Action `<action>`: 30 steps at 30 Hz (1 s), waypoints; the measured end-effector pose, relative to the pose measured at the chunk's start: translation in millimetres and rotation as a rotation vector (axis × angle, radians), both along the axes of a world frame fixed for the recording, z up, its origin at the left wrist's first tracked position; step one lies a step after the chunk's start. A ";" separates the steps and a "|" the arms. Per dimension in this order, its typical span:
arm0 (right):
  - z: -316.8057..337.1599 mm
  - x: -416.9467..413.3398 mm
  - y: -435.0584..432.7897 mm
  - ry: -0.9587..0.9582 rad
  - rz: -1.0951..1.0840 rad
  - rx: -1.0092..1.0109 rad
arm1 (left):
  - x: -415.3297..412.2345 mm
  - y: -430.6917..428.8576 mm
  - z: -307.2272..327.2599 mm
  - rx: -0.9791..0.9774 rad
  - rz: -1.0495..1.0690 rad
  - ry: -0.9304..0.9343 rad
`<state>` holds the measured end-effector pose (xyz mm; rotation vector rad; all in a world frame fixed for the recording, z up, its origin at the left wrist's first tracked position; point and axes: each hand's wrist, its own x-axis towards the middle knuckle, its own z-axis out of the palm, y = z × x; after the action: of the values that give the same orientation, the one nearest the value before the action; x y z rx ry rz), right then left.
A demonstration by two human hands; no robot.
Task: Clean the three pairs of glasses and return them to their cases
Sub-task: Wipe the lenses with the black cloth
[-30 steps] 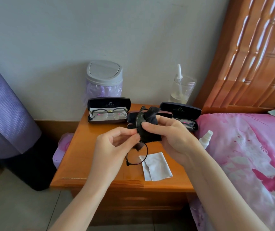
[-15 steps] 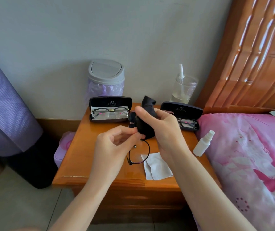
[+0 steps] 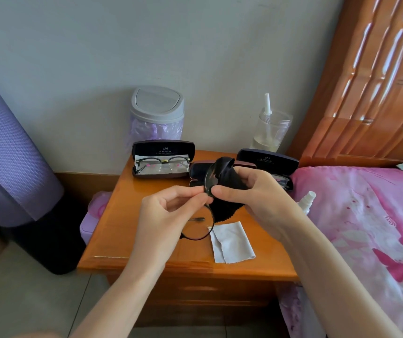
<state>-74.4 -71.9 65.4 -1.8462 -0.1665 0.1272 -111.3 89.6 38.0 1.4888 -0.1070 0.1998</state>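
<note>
The round glasses (image 3: 199, 224) have a thin black frame and are held up in the air over the wooden nightstand (image 3: 122, 230), turned so one lens hangs low and the other sits up high. The top lens is wrapped in a black cloth (image 3: 224, 189). A white cloth (image 3: 232, 242) lies flat on the nightstand just under them. At the back, an open case (image 3: 163, 159) holds another pair of glasses (image 3: 162, 163). A second open case (image 3: 267, 163) is partly hidden behind the right hand (image 3: 256, 198), and a third case (image 3: 199, 170) hides behind the black cloth. A small spray bottle (image 3: 306, 201) stands near the bed (image 3: 366, 215). The left hand (image 3: 168, 215) pinches the frame between thumb and fingertips, by the middle of the glasses. The right hand's fingers are closed around the black cloth, pressing it on the top lens.
</note>
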 end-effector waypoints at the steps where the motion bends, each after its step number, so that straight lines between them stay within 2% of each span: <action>1: -0.1 -1.2 2.0 -0.010 -0.022 -0.002 | -0.5 -0.3 0.2 0.020 -0.011 -0.004; 6: 3.0 -0.3 18.2 -0.081 -0.158 0.018 | -0.9 -0.4 0.7 0.098 -0.003 -0.024; 11: 4.6 4.4 24.2 -0.171 -0.269 0.086 | 0.1 1.5 1.9 0.071 0.019 -0.015; 15: -3.5 1.8 22.8 -0.101 -0.310 0.127 | -0.5 -0.9 -1.0 0.032 0.041 0.002; 19: -15.5 -5.1 19.6 -0.001 -0.234 0.176 | -1.4 -3.2 -2.6 -0.023 0.076 0.036; 24: -21.1 -16.9 11.3 -0.020 -0.205 0.142 | -2.3 -2.5 0.3 -0.052 0.082 0.038; 30: -30.2 -32.5 3.2 0.127 -0.116 0.246 | 1.6 -0.4 2.5 -0.222 0.118 0.120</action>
<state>-106.9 -68.7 35.2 -1.5928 0.0137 0.1362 -109.6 89.2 40.5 1.2833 0.0979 0.2102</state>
